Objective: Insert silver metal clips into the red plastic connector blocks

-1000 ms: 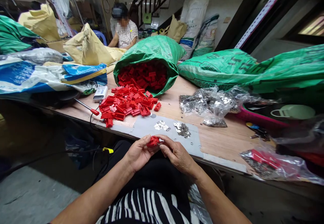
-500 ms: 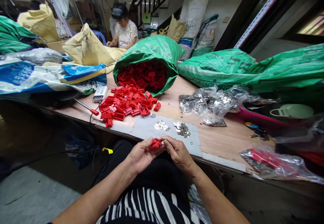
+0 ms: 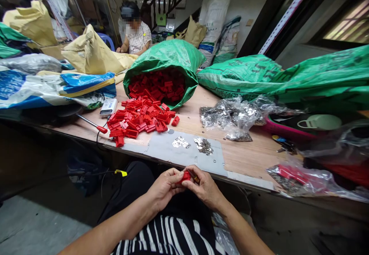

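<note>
Just in front of the table edge, my left hand (image 3: 164,185) is closed on a small red plastic part (image 3: 185,176). My right hand (image 3: 203,185) meets it from the other side, fingers pinched around a thin tool with a yellowish handle (image 3: 196,179). The tool's tip lies at the red part; its exact kind cannot be made out. Beyond my hands, a pile of bright flat metal pieces (image 3: 181,142) and a pile of darker metal pieces (image 3: 203,146) lie on a grey mat (image 3: 161,149). Similar red parts (image 3: 141,117) are heaped behind to the left.
A green sack (image 3: 173,51) lies open, full of red parts. Clear bags of metal pieces (image 3: 227,114) and another plastic bag (image 3: 300,178) are at the right. A red-handled rod (image 3: 101,129) and a white device (image 3: 108,107) are left. Another person (image 3: 138,35) sits behind.
Both hands have come closer together around the red part, now slightly lower and partly covered by fingers. The yellowish tool handle shows in my right hand. The view has shifted a little.
</note>
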Motion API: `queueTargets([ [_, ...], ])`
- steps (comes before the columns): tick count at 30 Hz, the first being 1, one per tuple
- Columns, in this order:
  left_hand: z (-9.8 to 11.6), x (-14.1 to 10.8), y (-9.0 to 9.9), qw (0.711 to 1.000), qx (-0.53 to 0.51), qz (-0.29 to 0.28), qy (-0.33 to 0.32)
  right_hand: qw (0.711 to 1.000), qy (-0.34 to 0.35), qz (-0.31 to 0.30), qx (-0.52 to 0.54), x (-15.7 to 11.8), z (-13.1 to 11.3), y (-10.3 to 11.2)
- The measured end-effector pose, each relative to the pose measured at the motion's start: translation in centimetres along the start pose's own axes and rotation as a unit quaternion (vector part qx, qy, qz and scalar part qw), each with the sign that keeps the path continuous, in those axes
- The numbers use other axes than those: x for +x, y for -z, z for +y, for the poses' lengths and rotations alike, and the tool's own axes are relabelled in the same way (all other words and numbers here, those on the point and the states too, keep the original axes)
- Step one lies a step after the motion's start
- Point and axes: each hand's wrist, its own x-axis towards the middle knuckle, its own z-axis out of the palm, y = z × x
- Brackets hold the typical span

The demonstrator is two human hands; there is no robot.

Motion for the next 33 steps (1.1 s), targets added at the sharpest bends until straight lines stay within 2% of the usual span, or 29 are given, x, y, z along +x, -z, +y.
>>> queueTargets([
  [5, -0.4, 0.2, 0.3, 0.994, 0.112, 0.013, 0.013, 0.998, -0.042, 0.027, -0.036, -2.5, 2.4, 0.9],
  [9, -0.1, 0.5, 1.1, 0.992, 0.122, 0.034, 0.010, 0.988, -0.091, 0.058, -0.113, -5.4, 6.9, 2.3],
  [11, 0.2, 0.6, 1.4, 0.992, 0.120, 0.042, 0.001, 0.966, -0.138, 0.083, -0.202, -7.0, 9.8, 3.1],
  [14, 0.6, 0.8, 1.7, 0.991, 0.119, 0.053, -0.012, 0.897, -0.261, 0.085, -0.346, -9.0, 13.4, 4.1],
  [16, 0.8, 0.8, 1.8, 0.991, 0.119, 0.055, -0.020, 0.864, -0.314, 0.074, -0.386, -10.0, 15.0, 4.7],
  [19, 1.0, 0.7, 2.0, 0.990, 0.121, 0.061, -0.032, 0.851, -0.348, 0.069, -0.388, -10.4, 15.8, 5.1],
  [21, 1.2, 0.7, 2.2, 0.989, 0.122, 0.069, -0.038, 0.856, -0.342, 0.073, -0.381, -10.0, 15.2, 5.0],
  [23, 1.4, 0.8, 2.3, 0.989, 0.121, 0.078, -0.044, 0.876, -0.312, 0.073, -0.361, -9.0, 13.7, 4.6],
  [25, 1.6, 0.8, 2.5, 0.988, 0.120, 0.083, -0.049, 0.919, -0.243, 0.055, -0.305, -7.6, 11.2, 4.0],
  [27, 1.7, 0.8, 2.5, 0.988, 0.120, 0.086, -0.053, 0.967, -0.141, 0.009, -0.212, -5.8, 8.0, 3.5],
  [28, 1.7, 0.8, 2.5, 0.987, 0.120, 0.088, -0.054, 0.980, -0.099, -0.012, -0.175, -4.8, 6.3, 3.2],
  [30, 1.7, 0.8, 2.5, 0.987, 0.117, 0.091, -0.055, 0.991, -0.039, -0.035, -0.124, -2.6, 3.3, 2.9],
  [33, 1.7, 0.8, 2.5, 0.987, 0.115, 0.091, -0.061, 0.992, 0.028, -0.012, -0.119, 1.3, 0.4, 2.4],
])
